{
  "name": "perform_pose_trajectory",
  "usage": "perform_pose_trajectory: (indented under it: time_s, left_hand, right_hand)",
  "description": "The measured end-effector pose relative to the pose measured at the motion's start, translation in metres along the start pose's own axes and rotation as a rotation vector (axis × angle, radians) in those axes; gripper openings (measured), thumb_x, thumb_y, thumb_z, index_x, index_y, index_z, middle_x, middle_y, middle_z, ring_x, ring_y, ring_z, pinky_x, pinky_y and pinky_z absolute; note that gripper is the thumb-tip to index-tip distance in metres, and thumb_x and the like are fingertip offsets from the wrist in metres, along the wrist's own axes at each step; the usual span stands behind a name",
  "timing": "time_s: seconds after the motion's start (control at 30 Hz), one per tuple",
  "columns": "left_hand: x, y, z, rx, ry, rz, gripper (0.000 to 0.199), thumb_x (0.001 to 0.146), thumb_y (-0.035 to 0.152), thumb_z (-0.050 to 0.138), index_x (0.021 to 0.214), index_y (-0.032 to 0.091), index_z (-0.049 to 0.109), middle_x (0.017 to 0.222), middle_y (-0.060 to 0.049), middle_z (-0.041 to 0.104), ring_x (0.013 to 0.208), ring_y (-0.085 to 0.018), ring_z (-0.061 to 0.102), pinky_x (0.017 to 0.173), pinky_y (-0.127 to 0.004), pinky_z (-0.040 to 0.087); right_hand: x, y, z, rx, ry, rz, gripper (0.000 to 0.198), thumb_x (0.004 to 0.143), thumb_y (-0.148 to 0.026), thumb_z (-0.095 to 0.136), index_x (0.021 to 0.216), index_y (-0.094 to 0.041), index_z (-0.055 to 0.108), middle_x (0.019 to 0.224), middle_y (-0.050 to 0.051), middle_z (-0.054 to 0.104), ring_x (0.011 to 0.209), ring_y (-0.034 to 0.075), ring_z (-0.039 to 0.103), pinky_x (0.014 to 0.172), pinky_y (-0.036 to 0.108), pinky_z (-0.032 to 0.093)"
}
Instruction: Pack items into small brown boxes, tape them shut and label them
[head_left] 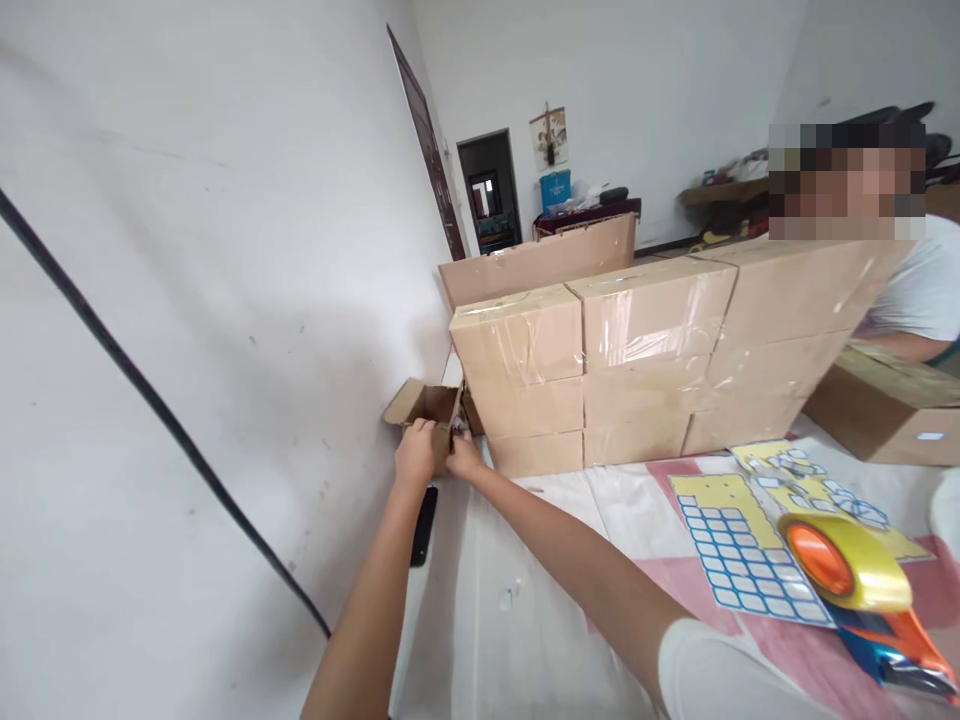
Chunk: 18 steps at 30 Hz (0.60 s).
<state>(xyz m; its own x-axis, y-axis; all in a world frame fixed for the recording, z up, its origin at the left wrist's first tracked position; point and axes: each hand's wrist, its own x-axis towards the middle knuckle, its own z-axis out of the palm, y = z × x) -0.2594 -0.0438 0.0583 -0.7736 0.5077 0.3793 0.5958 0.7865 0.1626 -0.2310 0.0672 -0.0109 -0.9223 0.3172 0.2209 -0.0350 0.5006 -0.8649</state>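
Note:
A small open cardboard box stands against the wall at the far left end of the table, its flaps raised. My left hand is closed over the near wall of this box, fingertips at its rim. Close by on the right, my right hand is closed at the box's right side. A small whitish, shiny bit shows at its fingertips, too small to name. Just below my left hand, a black phone-like object lies on the table along the wall.
Several taped cardboard boxes form a stack right of my hands. A tape dispenser with yellow tape lies on sticker sheets at right. Another person sits behind a carton. A black cable crosses the wall.

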Motion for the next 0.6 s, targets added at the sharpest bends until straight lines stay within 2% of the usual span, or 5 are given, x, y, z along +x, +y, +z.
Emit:
perform_pose_trajectory:
  time_s: [0.17, 0.27, 0.33, 0.43, 0.6]
  left_hand:
    - [-0.083, 0.014, -0.021, -0.109, 0.236, -0.043, 0.037, 0.099, 0.019, 0.034, 0.124, 0.02, 0.062, 0.129, -0.011, 0.063, 0.12, -0.025, 0.058, 0.099, -0.038, 0.05]
    - [-0.148, 0.029, -0.029, -0.144, 0.359, -0.093, 0.037, 0.1, 0.022, 0.032, 0.123, 0.02, 0.061, 0.127, -0.011, 0.063, 0.12, -0.025, 0.057, 0.103, -0.041, 0.047]
    - [-0.191, 0.041, -0.034, -0.17, 0.444, -0.123, 0.035, 0.1, 0.023, 0.034, 0.122, 0.019, 0.061, 0.125, -0.012, 0.063, 0.119, -0.025, 0.058, 0.105, -0.041, 0.046]
    - [-0.248, 0.061, -0.045, -0.216, 0.558, -0.175, 0.031, 0.098, 0.022, 0.039, 0.119, 0.021, 0.062, 0.121, -0.011, 0.065, 0.116, -0.024, 0.059, 0.104, -0.04, 0.046]
    - [-0.318, 0.085, -0.063, -0.231, 0.65, -0.242, 0.026, 0.095, 0.022, 0.045, 0.113, 0.02, 0.064, 0.116, -0.011, 0.066, 0.112, -0.025, 0.061, 0.1, -0.041, 0.047]
  right_hand:
    - [-0.112, 0.017, -0.006, 0.05, 0.128, -0.019, 0.03, 0.081, -0.023, 0.067, 0.111, -0.019, 0.063, 0.12, 0.011, 0.061, 0.114, 0.027, 0.06, 0.102, 0.04, 0.048]
    - [-0.158, 0.031, -0.011, 0.076, 0.302, 0.088, 0.032, 0.08, -0.027, 0.066, 0.108, -0.018, 0.056, 0.11, 0.01, 0.059, 0.099, 0.026, 0.061, 0.089, 0.04, 0.051]
    - [-0.163, 0.037, -0.016, 0.1, 0.368, 0.149, 0.04, 0.077, -0.027, 0.067, 0.113, -0.017, 0.053, 0.109, 0.011, 0.058, 0.09, 0.025, 0.062, 0.08, 0.038, 0.052]
    - [-0.146, 0.039, -0.028, 0.147, 0.357, 0.155, 0.036, 0.082, -0.027, 0.061, 0.116, -0.018, 0.057, 0.113, 0.012, 0.062, 0.094, 0.024, 0.064, 0.083, 0.036, 0.051]
    - [-0.138, 0.036, -0.067, 0.269, 0.328, 0.146, 0.023, 0.085, -0.033, 0.057, 0.094, -0.015, 0.068, 0.096, 0.012, 0.073, 0.095, 0.026, 0.067, 0.091, 0.041, 0.052]
